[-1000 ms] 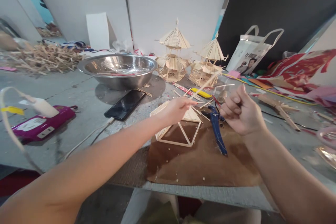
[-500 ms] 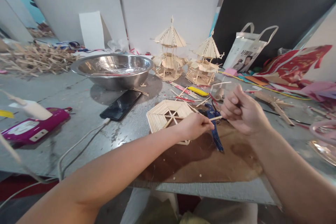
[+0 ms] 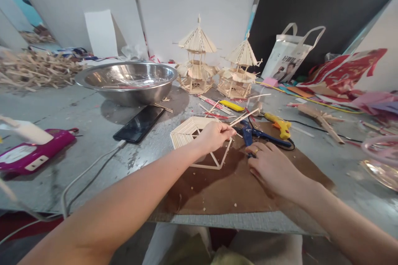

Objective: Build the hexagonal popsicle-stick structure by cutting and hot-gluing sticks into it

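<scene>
My left hand (image 3: 214,136) is closed in a pinch on thin wooden sticks (image 3: 245,116), which point up to the right. Beneath and beside that hand lies a flat hexagonal stick frame (image 3: 183,136), its left panels covered with sticks and its right part bare ribs. My right hand (image 3: 273,165), with a ring on one finger, is curled over a blue-handled tool that looks like pliers (image 3: 248,133). One handle runs under its fingers and the other stretches right. Both rest on a brown board (image 3: 217,194).
Behind stand two stick pagodas (image 3: 197,78) (image 3: 239,78), near a yellow utility knife (image 3: 231,105). A yellow glue gun (image 3: 280,126) with a cord is at right. Leftward are a steel bowl (image 3: 130,95), a phone (image 3: 138,124) and a purple power strip (image 3: 40,151).
My right hand has come down from its raised fist onto the blue-handled tool. My left hand has drawn back left with the sticks. The yellow glue gun has come into sight.
</scene>
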{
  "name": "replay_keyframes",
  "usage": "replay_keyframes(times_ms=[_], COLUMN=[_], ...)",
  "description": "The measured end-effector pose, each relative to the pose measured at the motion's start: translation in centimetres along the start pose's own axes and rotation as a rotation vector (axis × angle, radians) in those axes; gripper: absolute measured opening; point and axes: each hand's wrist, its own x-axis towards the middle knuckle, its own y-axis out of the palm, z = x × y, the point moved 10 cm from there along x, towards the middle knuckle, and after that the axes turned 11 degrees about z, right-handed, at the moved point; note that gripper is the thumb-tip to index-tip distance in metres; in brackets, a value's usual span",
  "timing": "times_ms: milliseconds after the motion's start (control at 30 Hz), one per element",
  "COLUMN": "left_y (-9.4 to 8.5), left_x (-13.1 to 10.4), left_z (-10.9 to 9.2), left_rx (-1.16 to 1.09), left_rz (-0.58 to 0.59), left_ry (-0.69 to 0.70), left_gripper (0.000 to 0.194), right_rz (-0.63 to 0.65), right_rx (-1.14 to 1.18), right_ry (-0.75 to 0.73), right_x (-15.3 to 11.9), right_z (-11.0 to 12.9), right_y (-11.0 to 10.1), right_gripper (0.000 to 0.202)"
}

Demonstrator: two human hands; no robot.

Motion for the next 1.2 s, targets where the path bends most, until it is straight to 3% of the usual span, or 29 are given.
replay_keyframes(times_ms=[67, 133, 300, 367, 433, 600, 767, 833, 933, 1033, 1133, 1200], left_y=[0.1, 0.0, -0.3, -0.6, -0.3, 1.0, 1.4, 0.5, -2.7, -4.7, -4.6, -3.6], left_x=[0.0, -0.1, -0.6, -1.0, -1.3, -1.0, -0.5, -0.4, -0.7, -1.0, -0.9, -0.7], left_z=[0.0, -0.2, -1.4, -2.6, -3.6, -3.4, -2.0, -1.6, -1.2, -0.8, -0.5, -0.7], left_rx=[-0.027, -0.056, -0.076, -0.03, 0.042, 0.073, -0.215, -0.253, -0.165, -0.064, -0.01, -0.008], left_rz=[-0.008, -0.025, -0.078, -0.108, -0.102, -0.038, -0.002, -0.042, -0.237, -0.359, -0.352, -0.301], left_ry=[0.012, 0.037, 0.127, 0.195, 0.249, 0.24, 0.209, 0.17, 0.132, 0.1, 0.071, 0.086], left_gripper=[0.032, 0.033, 0.035, 0.034, 0.033, 0.025, 0.019, 0.021, 0.024, 0.028, 0.033, 0.034], right_rz=[-0.03, -0.075, -0.335, -0.36, -0.283, -0.044, 0.005, 0.002, -0.051, -0.211, -0.438, -0.498], right_rx=[0.061, 0.282, 1.373, 1.767, 2.002, 2.135, 2.199, 2.222, 2.205, 2.15, 2.169, 2.211], right_ry=[-0.007, -0.02, 0.139, 0.109, 0.007, -0.193, -0.254, -0.231, -0.108, 0.075, 0.078, -0.018], right_x=[0.2, 0.2, 0.0, 0.7, 1.7, 3.0, 3.1, 3.0, 2.4, 1.2, 0.2, 0.4], right_z=[0.2, -0.3, -5.0, -4.9, -3.6, -0.2, 0.6, 0.1, -2.2, -5.8, -8.5, -8.5], right_y=[-0.1, -0.3, -0.3, 0.4, 0.5, 0.0, -0.5, -0.5, 0.0, 0.7, -0.1, -1.0], right_gripper=[0.018, 0.019, 0.016, 0.021, 0.033, 0.056, 0.056, 0.055, 0.048, 0.034, 0.032, 0.041])
